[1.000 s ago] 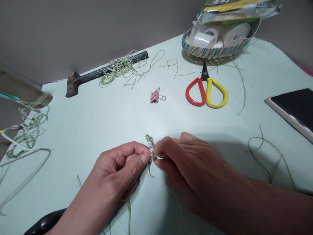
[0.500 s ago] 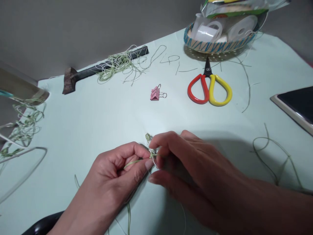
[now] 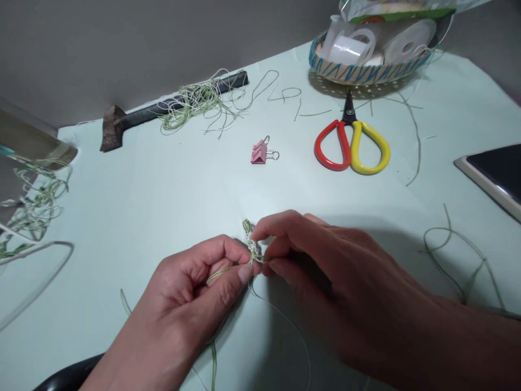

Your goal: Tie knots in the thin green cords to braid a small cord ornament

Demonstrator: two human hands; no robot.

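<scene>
A small knotted piece of green and white cord (image 3: 249,236) stands out between my two hands. My left hand (image 3: 203,288) is closed, thumb and forefinger pinching the lower end of this knotwork, with green strands running back through the palm. My right hand (image 3: 321,266) is closed too, its thumb and fingertips pinched on a thin cord end just right of the knots. A loose white cord (image 3: 299,331) hangs from the knotwork and curves down over the table. Parts of the cords are hidden under the fingers.
Scissors (image 3: 350,136) with red and yellow handles lie beyond my right hand, left of a phone (image 3: 494,176). A pink binder clip (image 3: 259,152) sits ahead. Farther back are a hammer (image 3: 142,115) under tangled cord (image 3: 191,103) and a basket (image 3: 366,73) of spools.
My right thumb has moved up and closed against the fingers on the thin cord. The white strand now trails in a curve below. My left hand keeps its pinch.
</scene>
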